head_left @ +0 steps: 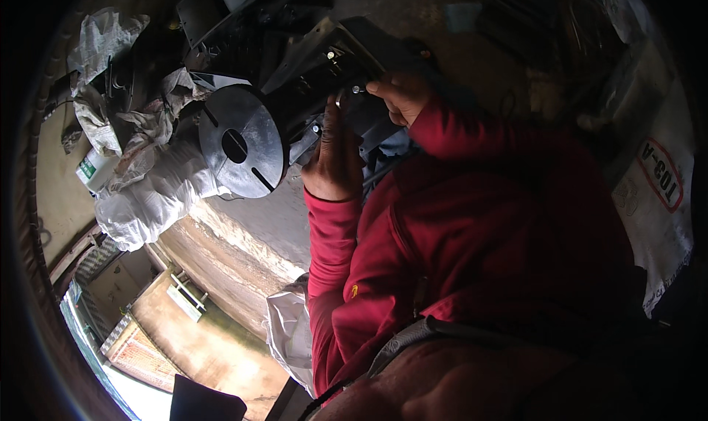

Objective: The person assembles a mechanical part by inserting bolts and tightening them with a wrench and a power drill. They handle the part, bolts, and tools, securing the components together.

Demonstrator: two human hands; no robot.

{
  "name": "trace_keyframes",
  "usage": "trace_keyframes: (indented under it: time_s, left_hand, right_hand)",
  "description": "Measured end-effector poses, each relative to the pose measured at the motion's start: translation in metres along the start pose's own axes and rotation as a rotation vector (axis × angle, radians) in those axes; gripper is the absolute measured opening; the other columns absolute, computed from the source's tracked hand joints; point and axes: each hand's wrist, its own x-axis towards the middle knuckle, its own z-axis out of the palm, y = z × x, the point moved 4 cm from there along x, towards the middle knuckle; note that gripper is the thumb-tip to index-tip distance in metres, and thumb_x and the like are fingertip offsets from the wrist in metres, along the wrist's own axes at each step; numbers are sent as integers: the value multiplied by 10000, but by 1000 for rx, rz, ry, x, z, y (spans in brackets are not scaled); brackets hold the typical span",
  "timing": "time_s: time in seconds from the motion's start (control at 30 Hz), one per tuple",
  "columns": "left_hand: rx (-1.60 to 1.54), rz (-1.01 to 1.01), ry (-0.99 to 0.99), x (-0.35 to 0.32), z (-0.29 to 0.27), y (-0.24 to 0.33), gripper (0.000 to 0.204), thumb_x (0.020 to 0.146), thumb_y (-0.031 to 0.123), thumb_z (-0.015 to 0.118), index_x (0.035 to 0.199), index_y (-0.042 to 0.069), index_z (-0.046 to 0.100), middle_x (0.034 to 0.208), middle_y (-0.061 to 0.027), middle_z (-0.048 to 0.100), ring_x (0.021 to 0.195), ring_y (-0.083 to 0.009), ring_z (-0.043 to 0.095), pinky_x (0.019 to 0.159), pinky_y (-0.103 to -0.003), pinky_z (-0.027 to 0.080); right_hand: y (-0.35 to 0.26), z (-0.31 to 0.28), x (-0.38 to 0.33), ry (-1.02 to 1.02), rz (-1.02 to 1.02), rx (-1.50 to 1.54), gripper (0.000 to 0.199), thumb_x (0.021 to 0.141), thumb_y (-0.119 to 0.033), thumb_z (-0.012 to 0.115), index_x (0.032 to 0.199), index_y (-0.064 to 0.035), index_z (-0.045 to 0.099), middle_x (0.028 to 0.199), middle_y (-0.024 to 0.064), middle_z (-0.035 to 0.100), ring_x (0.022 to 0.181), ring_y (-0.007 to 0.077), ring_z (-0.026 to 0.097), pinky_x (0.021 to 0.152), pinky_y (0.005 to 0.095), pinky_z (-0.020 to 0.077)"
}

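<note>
Beside the round grey metal slotted disc (242, 142), the left hand (333, 159) presses extended fingers against the dark metal machine body (324, 60); the right hand (400, 95) pinches a small silvery bolt (356, 89).

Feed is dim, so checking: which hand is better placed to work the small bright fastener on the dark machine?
Right. The right hand has its fingertips at the small bright fastener on the dark machine. The left hand lies flat against the housing below, apparently steadying it.

metal disc (242, 142) crowding left, crumpled sacks (151, 192) beyond, bare ledge (265, 222) open below
</note>
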Motion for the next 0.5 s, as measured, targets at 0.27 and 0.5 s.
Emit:
trace_keyframes:
  time_s: [0.27,0.5]
  left_hand:
    - [264,184,35,9,7,1,697,736,-55,588,1392,157,486,607,-33,584,393,-165,488,405,-330,410]
    - [161,142,82,10,11,-3,698,716,-55,584,1357,217,536,506,-37,493,382,-157,465,401,-347,391]
  right_hand:
    - [-4,7,-9,69,-2,-68,268,828,-281,717,779,-85,541,532,-52,391,399,48,328,383,228,267]
    - [3,1,-4,87,10,-10,199,859,-229,680,794,-96,546,539,-60,379,399,47,314,387,226,256]
